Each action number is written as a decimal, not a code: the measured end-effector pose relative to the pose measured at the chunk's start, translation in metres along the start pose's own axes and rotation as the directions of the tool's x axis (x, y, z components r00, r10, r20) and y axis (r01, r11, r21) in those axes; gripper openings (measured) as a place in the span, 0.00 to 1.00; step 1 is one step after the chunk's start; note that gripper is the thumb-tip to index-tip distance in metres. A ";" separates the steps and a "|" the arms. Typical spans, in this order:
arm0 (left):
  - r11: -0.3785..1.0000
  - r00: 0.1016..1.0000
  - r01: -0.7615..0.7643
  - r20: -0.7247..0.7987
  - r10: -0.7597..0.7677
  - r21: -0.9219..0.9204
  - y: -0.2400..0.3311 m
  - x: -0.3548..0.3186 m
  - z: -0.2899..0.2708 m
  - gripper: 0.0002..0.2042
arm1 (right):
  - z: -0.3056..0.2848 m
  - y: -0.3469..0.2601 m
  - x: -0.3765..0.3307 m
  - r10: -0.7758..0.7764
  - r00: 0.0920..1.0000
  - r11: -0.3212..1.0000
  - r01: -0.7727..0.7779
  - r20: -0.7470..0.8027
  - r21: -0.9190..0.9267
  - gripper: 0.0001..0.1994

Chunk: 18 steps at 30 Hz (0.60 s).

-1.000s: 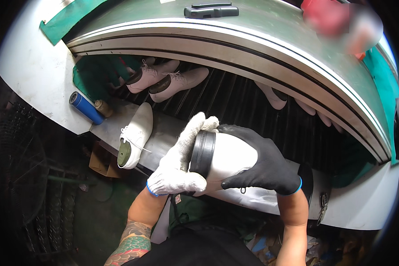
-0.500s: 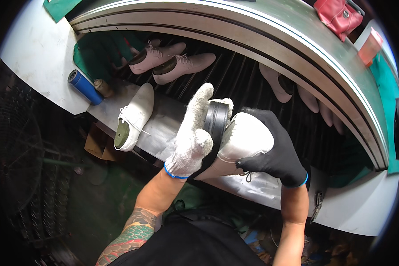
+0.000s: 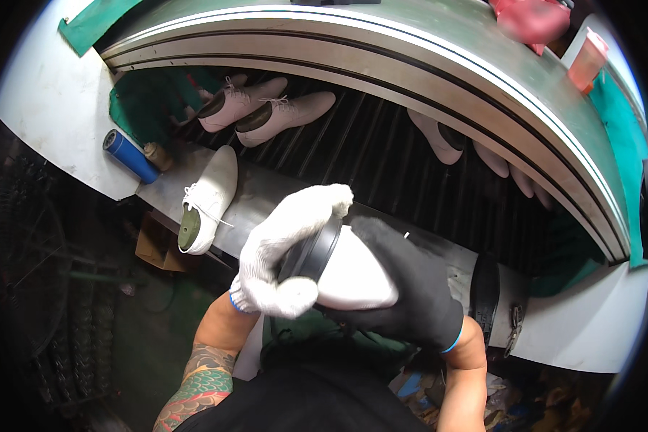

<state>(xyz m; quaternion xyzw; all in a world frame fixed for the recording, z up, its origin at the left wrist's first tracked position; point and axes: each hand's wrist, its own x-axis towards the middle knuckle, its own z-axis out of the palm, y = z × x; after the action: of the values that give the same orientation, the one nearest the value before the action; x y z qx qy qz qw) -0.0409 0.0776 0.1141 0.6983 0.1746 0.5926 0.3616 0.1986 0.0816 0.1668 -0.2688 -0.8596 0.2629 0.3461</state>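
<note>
In front of my chest, my left hand (image 3: 263,252), in a white knit glove, curls around a black rubber sole (image 3: 315,252). The sole lies against the underside of a white shoe (image 3: 358,277), its near end toward me. My right hand (image 3: 414,288), in a black glove, grips that shoe from its right side and covers much of it. Both hands are closed. Left of them, a white lace-up shoe (image 3: 222,180) with a green insert rests on the metal ledge (image 3: 255,189).
Dark rollers (image 3: 371,137) run under an arched metal hood (image 3: 353,50), carrying several pale shoes (image 3: 295,115). A blue roll (image 3: 131,157) and small bottle (image 3: 158,156) sit at left. At right are another black sole (image 3: 484,295), keys (image 3: 515,324), a red bag (image 3: 533,21) and a reddish container (image 3: 588,61).
Both hands have come lower and nearer to me with the shoe and sole. The shoe has turned, and my left fingers now curl over the sole's far edge. The view has shifted slightly.
</note>
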 end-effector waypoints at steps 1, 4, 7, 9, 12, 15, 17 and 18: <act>0.999 1.000 0.008 -0.026 -0.007 0.033 0.008 -0.008 0.003 0.41 | 0.005 0.001 0.001 -0.050 0.999 0.999 0.051 0.011 -0.005 0.44; 0.920 0.921 0.381 -0.055 -0.386 -0.088 0.042 -0.011 0.012 0.57 | 0.018 0.018 -0.016 -0.070 0.997 0.993 0.068 0.015 0.099 0.41; 0.972 0.970 0.232 -0.072 -0.230 0.026 0.043 -0.039 0.016 0.54 | 0.035 0.019 -0.032 -0.088 0.996 0.986 0.083 0.032 0.143 0.37; 0.991 0.983 0.107 -0.160 -0.092 0.085 0.042 -0.058 0.022 0.44 | 0.044 0.013 -0.036 -0.131 0.990 0.984 0.124 0.047 0.131 0.34; 0.983 0.963 0.167 -0.228 -0.145 0.080 0.056 -0.060 0.029 0.28 | 0.057 0.002 -0.042 -0.150 0.989 0.979 0.151 -0.017 0.139 0.29; 0.985 0.974 0.119 -0.206 -0.092 0.125 0.049 -0.053 0.019 0.27 | 0.043 0.002 -0.022 -0.198 0.979 0.976 0.193 0.048 0.099 0.28; 0.992 0.975 0.056 -0.218 -0.031 0.109 0.038 -0.046 0.014 0.28 | 0.041 0.008 -0.011 -0.229 0.971 0.973 0.226 0.064 0.050 0.29; 0.987 0.976 -0.005 -0.212 0.039 0.160 0.032 -0.046 0.011 0.27 | 0.041 0.010 -0.009 -0.265 0.962 0.962 0.268 0.071 -0.043 0.28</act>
<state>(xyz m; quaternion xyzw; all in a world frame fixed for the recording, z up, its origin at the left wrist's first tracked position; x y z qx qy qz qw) -0.0470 0.0220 0.1040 0.6587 0.2511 0.6527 0.2775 0.1767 0.0721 0.1310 -0.1508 -0.9053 0.1998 0.3432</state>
